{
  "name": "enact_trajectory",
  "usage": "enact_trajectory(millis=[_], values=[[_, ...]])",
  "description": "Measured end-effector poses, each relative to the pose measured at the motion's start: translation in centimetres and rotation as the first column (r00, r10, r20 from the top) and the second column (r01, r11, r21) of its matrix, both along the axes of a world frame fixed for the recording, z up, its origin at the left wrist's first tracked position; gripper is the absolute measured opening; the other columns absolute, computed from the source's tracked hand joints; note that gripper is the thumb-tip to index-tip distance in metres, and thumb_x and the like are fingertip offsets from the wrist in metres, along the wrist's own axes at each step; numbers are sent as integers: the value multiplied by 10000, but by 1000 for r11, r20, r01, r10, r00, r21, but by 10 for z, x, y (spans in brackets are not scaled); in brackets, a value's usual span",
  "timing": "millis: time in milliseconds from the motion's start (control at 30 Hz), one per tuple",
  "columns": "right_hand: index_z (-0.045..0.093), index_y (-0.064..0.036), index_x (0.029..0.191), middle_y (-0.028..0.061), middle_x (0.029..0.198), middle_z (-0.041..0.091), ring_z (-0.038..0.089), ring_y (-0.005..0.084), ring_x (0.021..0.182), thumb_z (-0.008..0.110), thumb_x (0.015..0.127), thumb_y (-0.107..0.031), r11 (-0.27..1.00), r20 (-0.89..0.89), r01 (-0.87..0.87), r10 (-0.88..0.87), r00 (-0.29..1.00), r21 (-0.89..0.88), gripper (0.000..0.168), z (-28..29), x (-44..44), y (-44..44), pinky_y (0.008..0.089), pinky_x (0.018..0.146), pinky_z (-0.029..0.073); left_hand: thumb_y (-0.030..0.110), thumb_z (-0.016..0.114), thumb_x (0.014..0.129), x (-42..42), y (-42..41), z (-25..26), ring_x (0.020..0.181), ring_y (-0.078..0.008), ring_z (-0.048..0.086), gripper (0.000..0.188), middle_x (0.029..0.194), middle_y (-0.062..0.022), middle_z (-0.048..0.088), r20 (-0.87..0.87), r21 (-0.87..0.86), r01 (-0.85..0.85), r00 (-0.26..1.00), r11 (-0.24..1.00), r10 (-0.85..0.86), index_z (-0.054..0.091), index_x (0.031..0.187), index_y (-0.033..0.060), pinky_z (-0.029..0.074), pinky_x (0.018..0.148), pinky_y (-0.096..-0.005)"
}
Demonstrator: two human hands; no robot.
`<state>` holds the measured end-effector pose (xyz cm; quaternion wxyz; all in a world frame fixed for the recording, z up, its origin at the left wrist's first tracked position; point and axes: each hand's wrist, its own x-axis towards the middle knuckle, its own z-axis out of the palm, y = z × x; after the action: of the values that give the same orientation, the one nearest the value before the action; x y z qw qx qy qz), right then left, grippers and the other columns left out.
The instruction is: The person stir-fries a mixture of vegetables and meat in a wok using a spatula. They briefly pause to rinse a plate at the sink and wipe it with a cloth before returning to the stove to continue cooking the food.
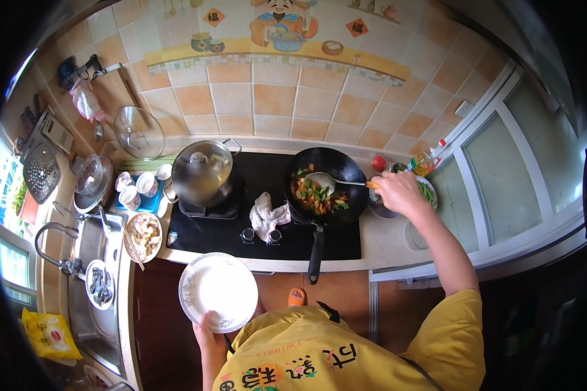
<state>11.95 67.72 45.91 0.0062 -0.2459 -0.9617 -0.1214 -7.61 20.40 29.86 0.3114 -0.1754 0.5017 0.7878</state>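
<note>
My left hand [209, 334] grips the near rim of a white plate [221, 291] with a patterned border, thumb on top, in front of the counter edge. Nothing lies on the plate. My right hand [400, 191] is closed around the wooden handle of a metal cooking ladle [321, 183]. The ladle's bowl rests among the stir-fried food [318, 198], browned pieces with green leaves, in a black wok [348, 168]. The wok sits on the right of the black cooktop [264, 176], its handle [315, 256] pointing towards me.
A steel pot [203, 171] with food stands on the left burner. A crumpled cloth [268, 216] lies between the pans. Left are a plate of food with chopsticks [144, 238], cups [147, 184] and the sink [85, 337]. An oil bottle [426, 159] stands at the right.
</note>
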Motion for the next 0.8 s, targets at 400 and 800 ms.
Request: enact_trajectory(millis=[400,800], values=[[695,-121,884,116,823,678,667,302,815,670,791,-121,995,-58,76,-80,995,-69,96,-24,-34,62,423,695,514,70,582,767,3,6,7,957,-240,608,537,1075,-140,576,-25,16,32,999,999,-32,438,1273,-35,533,782,-351],[710,-175,972,56,855,584,631,234,849,612,719,37,999,1,-29,29,1000,26,344,61,32,-26,370,677,497,77,593,773,-6,9,7,916,-234,632,507,1047,-133,600,-40,-29,17,999,999,-18,461,1241,-66,547,778,-344]])
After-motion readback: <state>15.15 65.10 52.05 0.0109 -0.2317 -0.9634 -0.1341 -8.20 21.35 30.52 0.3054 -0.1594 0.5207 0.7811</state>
